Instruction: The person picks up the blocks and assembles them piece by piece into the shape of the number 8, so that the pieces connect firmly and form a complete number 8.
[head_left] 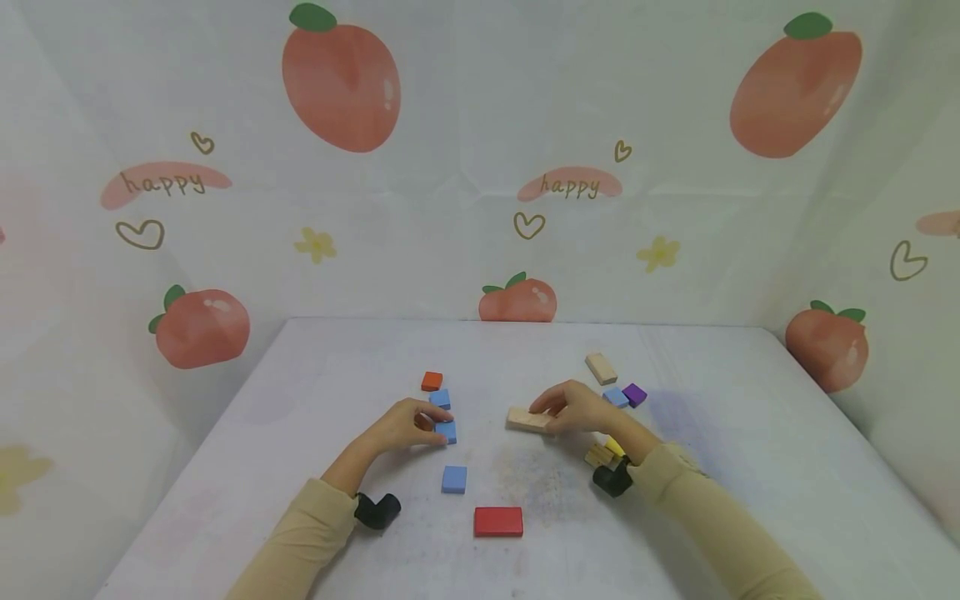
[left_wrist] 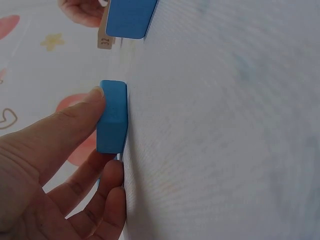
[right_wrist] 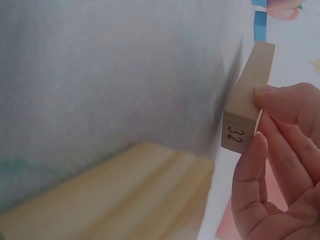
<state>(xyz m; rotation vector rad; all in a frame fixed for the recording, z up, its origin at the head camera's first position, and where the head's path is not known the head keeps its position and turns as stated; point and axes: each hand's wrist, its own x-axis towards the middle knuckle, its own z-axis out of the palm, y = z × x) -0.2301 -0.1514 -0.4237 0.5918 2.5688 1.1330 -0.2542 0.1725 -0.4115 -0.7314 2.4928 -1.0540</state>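
Observation:
My left hand (head_left: pixel 405 423) pinches a small blue block (head_left: pixel 447 432) between thumb and fingers, at the left of the table's middle. In the left wrist view the thumb lies on one end of that blue block (left_wrist: pixel 112 117) and the fingers are at the other, close to the table. To the right, my right hand (head_left: pixel 577 408) grips a long plain wooden block (head_left: pixel 527 419) by its sides. The right wrist view shows the number 32 on the end of this wooden block (right_wrist: pixel 250 87), with thumb and fingers on opposite sides.
Beyond the left hand lie a blue block (head_left: pixel 440 399) and an orange-red block (head_left: pixel 431 381). Nearer are another blue block (head_left: pixel 453 479) and a red block (head_left: pixel 498 522). At right are a wooden block (head_left: pixel 601 368), a purple block (head_left: pixel 634 394) and a ridged wooden piece (head_left: pixel 598 455) under the wrist.

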